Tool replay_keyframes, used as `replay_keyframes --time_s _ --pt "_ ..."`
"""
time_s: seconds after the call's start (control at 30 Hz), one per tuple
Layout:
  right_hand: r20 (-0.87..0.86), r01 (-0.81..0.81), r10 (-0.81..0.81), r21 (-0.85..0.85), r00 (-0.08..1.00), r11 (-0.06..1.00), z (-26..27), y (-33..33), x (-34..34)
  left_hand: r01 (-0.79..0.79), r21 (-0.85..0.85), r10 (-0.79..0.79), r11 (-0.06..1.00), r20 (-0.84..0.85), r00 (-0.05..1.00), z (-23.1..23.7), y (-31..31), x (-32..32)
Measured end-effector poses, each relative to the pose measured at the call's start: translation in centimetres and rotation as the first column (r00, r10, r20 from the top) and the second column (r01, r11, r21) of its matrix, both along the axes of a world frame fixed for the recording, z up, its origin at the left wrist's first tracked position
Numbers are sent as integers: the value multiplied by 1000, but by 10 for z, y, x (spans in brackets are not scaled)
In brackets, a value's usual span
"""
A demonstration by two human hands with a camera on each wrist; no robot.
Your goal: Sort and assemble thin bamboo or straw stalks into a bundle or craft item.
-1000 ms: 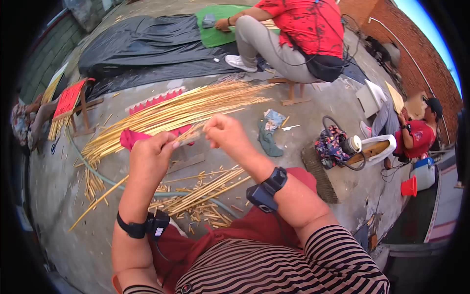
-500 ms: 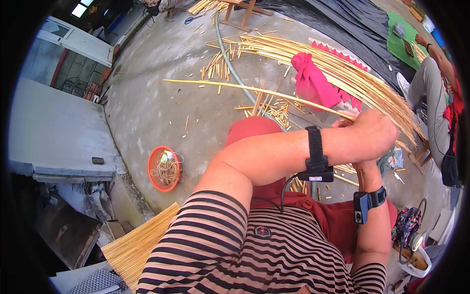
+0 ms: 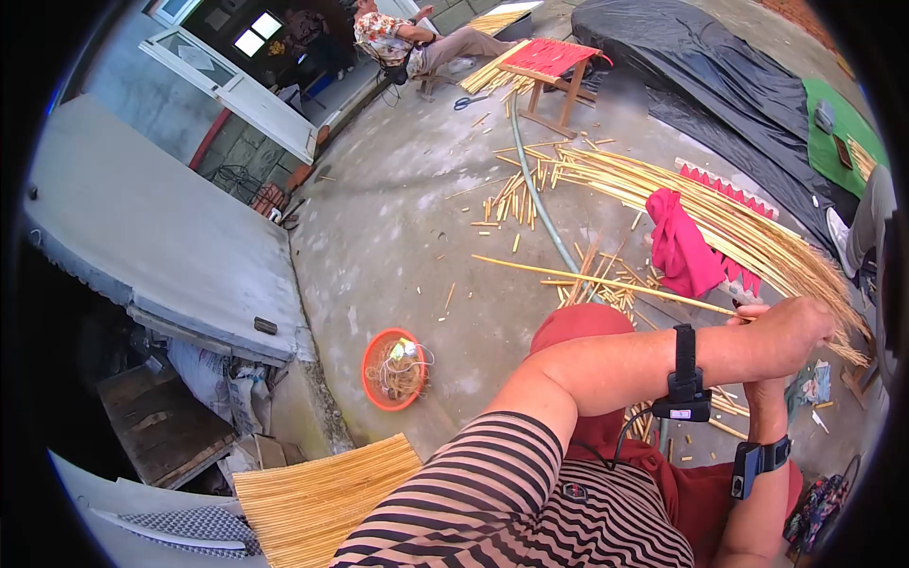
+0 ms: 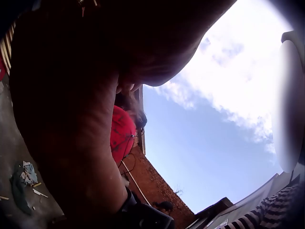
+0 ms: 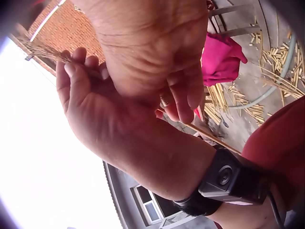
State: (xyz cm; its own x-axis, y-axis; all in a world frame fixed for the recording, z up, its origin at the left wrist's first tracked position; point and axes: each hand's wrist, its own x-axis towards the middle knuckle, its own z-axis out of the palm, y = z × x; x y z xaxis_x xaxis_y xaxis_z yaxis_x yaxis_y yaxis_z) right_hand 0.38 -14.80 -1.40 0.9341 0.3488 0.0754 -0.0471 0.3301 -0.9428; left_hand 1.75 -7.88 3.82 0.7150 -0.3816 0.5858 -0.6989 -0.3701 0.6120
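Observation:
A long yellow plant stalk (image 3: 606,281) with a wispy top runs leftward from my hands in the head view. My left arm crosses over the right, and my left hand (image 3: 795,333) covers most of the right one there. Seen from the right wrist, the left hand (image 5: 88,90) pinches the stalk's wispy end (image 5: 45,50) between thumb and fingers. The ringed right hand (image 5: 147,47) overlaps it, fingers curled down where the stalk passes. Right-hand fingers (image 3: 754,310) show on the stalk past the left wrist. The left wrist view is dark, mostly forearm (image 4: 71,119) and palm.
A heap of stalks (image 3: 701,213) lies on the concrete beside a pink cloth (image 3: 684,241). Short cut pieces surround a green hose (image 3: 530,180). An orange basket (image 3: 396,369) and a woven stalk mat (image 3: 322,492) are at left. Another person (image 3: 402,43) sits at the back.
My hands moved from in front of me to my right, and the left arm now crosses over the right. The head view turned left, and the stalk now points out leftward.

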Motion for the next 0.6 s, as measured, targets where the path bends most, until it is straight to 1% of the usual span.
replay_keyframes --time_s 0.03,0.07,0.13,0.2,0.27,0.3,0.33,0.4,0.43,0.47,0.5,0.53,0.57,0.6 --pt "-2 3 -3 6 1000 1000 -3 -2 2 143 -118 -142 983 14 990 1 1 5" --pt "-2 18 -18 19 1000 1000 -6 -5 3 83 -105 -67 991 148 987 1 2 8" --pt "5 65 -66 76 998 995 -10 -18 7 -47 -127 94 991 395 914 31 25 -5" --pt "2 100 -102 181 995 978 -6 -30 10 -279 28 241 960 429 871 38 58 -12" --pt "-15 115 -115 273 993 955 5 -37 14 -381 236 281 894 365 887 37 101 -29" --pt "-23 124 -123 315 992 941 9 -39 15 -385 328 320 863 236 918 37 121 -41" --pt "-31 143 -141 336 990 931 10 -40 16 -371 416 364 830 99 926 32 139 -52" --pt "-5 99 -100 248 995 964 9 -43 15 -340 403 417 850 -118 901 3 170 -71" --pt "0 78 -79 192 997 978 8 -46 11 -321 384 366 866 -49 929 -11 188 -83" --pt "-1 38 -38 226 999 973 6 -48 9 -297 355 314 887 10 949 -20 199 -97" --pt "-9 0 2 247 1000 969 3 -48 10 -295 293 342 909 -124 932 -18 211 -114" --pt "-20 -34 41 260 999 965 2 -52 10 -312 349 385 884 -163 909 -29 232 -127" --pt "-16 -13 18 288 1000 958 2 -59 15 -339 291 400 895 -187 897 -36 255 -141" --pt "-8 9 -7 320 1000 947 -1 -66 25 -375 167 411 912 -384 827 -41 279 -159"
